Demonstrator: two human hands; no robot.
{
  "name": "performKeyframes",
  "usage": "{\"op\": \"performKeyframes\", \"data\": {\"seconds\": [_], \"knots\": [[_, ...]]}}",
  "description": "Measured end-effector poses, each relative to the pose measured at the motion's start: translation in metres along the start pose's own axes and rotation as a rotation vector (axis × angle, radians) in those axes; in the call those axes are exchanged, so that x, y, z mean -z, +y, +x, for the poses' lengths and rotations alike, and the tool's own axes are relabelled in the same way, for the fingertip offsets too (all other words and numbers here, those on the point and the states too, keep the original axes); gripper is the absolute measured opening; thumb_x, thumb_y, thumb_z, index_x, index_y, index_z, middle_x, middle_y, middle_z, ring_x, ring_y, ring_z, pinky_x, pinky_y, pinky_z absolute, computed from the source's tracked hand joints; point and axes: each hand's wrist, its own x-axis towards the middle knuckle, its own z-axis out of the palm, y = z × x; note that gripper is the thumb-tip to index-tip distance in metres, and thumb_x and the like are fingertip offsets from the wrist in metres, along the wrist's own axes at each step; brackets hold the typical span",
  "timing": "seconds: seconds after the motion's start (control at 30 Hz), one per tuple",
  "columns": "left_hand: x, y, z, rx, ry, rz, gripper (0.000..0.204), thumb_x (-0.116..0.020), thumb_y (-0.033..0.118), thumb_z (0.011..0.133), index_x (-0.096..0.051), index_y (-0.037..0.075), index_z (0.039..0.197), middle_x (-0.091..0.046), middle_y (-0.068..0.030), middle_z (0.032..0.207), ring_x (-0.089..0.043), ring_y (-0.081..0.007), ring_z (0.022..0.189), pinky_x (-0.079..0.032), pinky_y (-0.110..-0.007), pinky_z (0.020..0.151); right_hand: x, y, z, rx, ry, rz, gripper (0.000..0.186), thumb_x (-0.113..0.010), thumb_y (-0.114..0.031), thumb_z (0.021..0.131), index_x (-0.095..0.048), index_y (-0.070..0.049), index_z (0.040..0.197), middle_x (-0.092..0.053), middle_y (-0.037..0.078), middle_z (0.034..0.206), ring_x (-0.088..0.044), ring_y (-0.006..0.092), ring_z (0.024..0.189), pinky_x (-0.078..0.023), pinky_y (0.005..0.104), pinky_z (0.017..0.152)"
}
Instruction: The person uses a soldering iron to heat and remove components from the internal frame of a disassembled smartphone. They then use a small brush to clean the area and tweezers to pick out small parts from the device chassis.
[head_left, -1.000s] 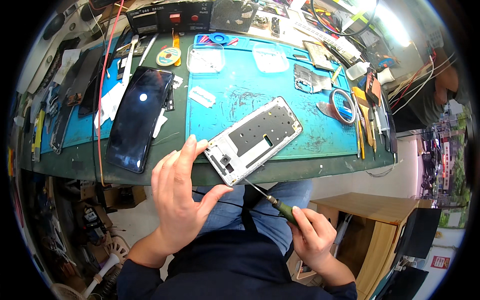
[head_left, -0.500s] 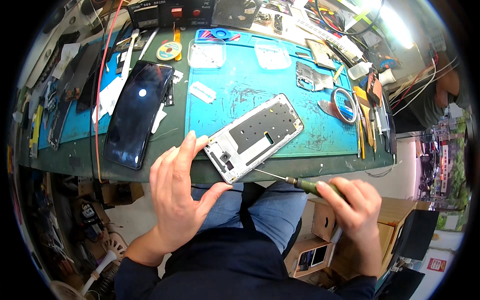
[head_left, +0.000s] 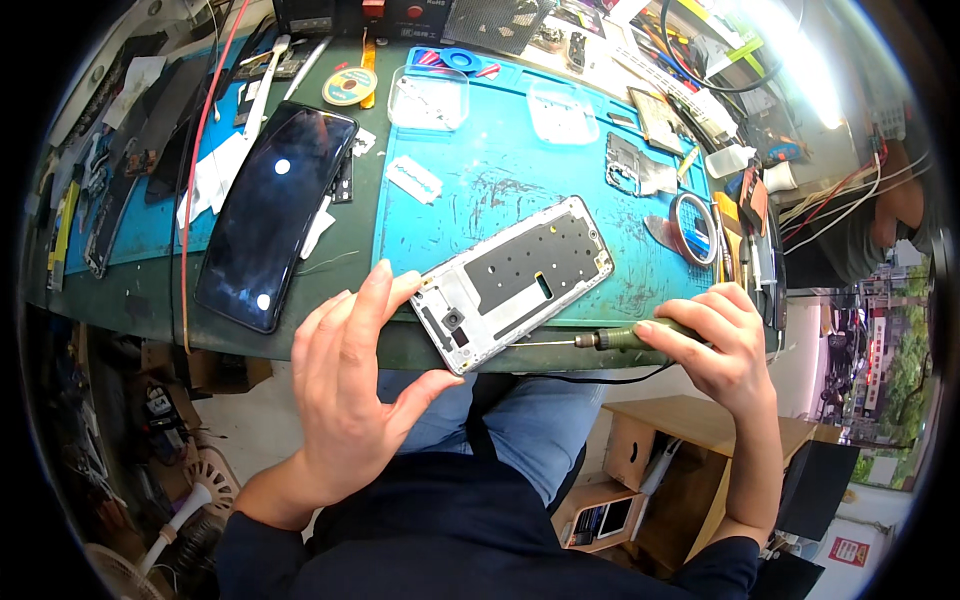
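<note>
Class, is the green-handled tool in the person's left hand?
No, the right hand holds the green-handled tool; the left hand grips the phone frame.

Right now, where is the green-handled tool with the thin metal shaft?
In the head view, the tool is right of centre, in the right hand, its shaft pointing left toward the silver-and-black rectangular phone frame.

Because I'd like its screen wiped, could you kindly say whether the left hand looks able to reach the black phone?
Probably yes: the black phone lies close to the left hand with nothing visibly between, though that hand holds the phone frame.
</note>
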Motion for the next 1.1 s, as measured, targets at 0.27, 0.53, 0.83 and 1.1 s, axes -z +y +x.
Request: {"op": "performKeyframes", "data": {"seconds": [0.27,0.53,0.83,1.1], "knots": [[0.000,-0.001,-0.001,0.008,-0.014,-0.019,0.110,-0.096,0.031,0.081,-0.035,-0.004,0.166,-0.071,-0.0146,0.146,-0.063,-0.0288,0.133,-0.036,-0.045,0.118,-0.016,0.015,0.010,0.047,0.050,0.033,0.048,-0.075,-0.013,0.080,-0.080,-0.023,0.126,-0.074,-0.002,0.104,-0.066,0.0165,0.083,-0.050,0.0363,0.088],[0.002,-0.001,-0.001,0.013,-0.020,-0.015,0.112,-0.096,0.031,0.081,-0.033,-0.004,0.167,-0.071,-0.0144,0.146,-0.062,-0.0288,0.134,-0.036,-0.045,0.118,-0.012,0.013,0.015,0.068,0.027,0.006,0.047,-0.074,-0.017,0.081,-0.080,-0.025,0.127,-0.073,-0.002,0.106,-0.065,0.0165,0.085,-0.050,0.0366,0.089],[0.001,-0.001,-0.001,0.018,-0.018,-0.029,0.113,-0.096,0.030,0.080,-0.033,-0.005,0.167,-0.071,-0.0141,0.146,-0.062,-0.0286,0.135,-0.036,-0.045,0.119,-0.020,0.013,0.017,0.088,0.040,0.037,0.049,-0.075,-0.017,0.081,-0.079,-0.026,0.129,-0.073,-0.002,0.107,-0.066,0.0161,0.086,-0.051,0.0357,0.088],[0.001,-0.001,-0.001,0.019,-0.022,-0.034,0.113,-0.096,0.030,0.081,-0.032,-0.005,0.167,-0.071,-0.0145,0.145,-0.063,-0.0284,0.134,-0.036,-0.045,0.118,-0.017,0.009,0.014,0.071,0.034,0.025,0.049,-0.076,-0.018,0.081,-0.079,-0.026,0.129,-0.073,-0.002,0.106,-0.067,0.0156,0.086,-0.051,0.0332,0.082]]}}
